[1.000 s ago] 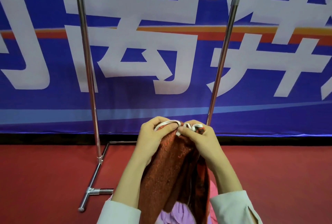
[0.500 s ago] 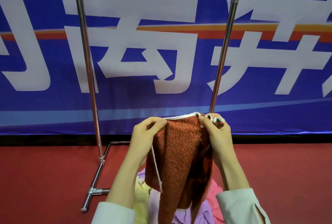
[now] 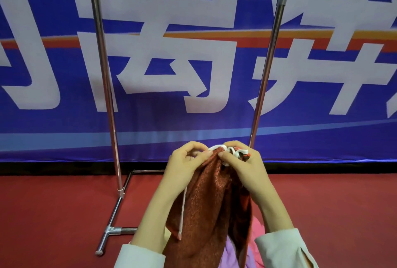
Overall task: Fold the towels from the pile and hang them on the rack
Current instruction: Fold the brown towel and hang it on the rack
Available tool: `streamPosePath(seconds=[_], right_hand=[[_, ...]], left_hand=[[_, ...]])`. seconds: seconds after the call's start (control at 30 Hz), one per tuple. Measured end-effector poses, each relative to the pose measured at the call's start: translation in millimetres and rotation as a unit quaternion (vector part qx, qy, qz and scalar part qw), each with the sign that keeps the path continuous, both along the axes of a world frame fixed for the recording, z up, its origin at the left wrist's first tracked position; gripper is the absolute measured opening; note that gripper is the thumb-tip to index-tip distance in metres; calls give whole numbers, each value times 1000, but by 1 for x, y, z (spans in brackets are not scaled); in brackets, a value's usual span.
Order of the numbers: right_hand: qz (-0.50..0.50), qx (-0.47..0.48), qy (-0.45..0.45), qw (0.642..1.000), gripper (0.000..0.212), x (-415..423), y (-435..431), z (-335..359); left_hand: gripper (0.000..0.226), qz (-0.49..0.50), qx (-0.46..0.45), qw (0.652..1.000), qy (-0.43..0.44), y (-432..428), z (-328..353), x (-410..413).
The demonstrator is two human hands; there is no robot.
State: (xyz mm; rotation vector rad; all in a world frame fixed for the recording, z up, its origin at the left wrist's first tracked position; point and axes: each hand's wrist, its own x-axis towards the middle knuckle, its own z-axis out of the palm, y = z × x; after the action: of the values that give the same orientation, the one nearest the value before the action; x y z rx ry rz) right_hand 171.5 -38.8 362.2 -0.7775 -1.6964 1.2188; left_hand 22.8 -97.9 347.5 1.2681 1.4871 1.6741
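Both hands hold a rust-red terry towel with white edging (image 3: 204,214) up in front of the silver metal rack (image 3: 103,74), which stands on the red floor (image 3: 53,214). Their grips sit close together at the towel's bunched top edge. The left hand (image 3: 187,162) pinches the white trim, and the right hand (image 3: 240,166) clenches gathered cloth. The towel hangs down over pink and lilac towels (image 3: 233,254) at the frame's bottom edge.

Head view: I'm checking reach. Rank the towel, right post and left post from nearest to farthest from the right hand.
1. Towel: pinched at its top edge by the right hand.
2. Right post: just behind that hand, slightly to its right.
3. Left post: on the far side, beyond the left hand.
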Motion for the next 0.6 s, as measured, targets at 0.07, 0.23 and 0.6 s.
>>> streamPosePath(seconds=[0.07,0.23,0.6], right_hand=[[-33,-10,29,999,4,1,1,1],[-97,-46,115,988,20,-2,0,3],[-105,-70,109,986,7,2,7,-2]], left_hand=[[7,0,-12,999,34,3,-6,-5],[16,18,-75,987,139,6,-18,-8],[17,17,-12,995,-99,3,-7,-2]])
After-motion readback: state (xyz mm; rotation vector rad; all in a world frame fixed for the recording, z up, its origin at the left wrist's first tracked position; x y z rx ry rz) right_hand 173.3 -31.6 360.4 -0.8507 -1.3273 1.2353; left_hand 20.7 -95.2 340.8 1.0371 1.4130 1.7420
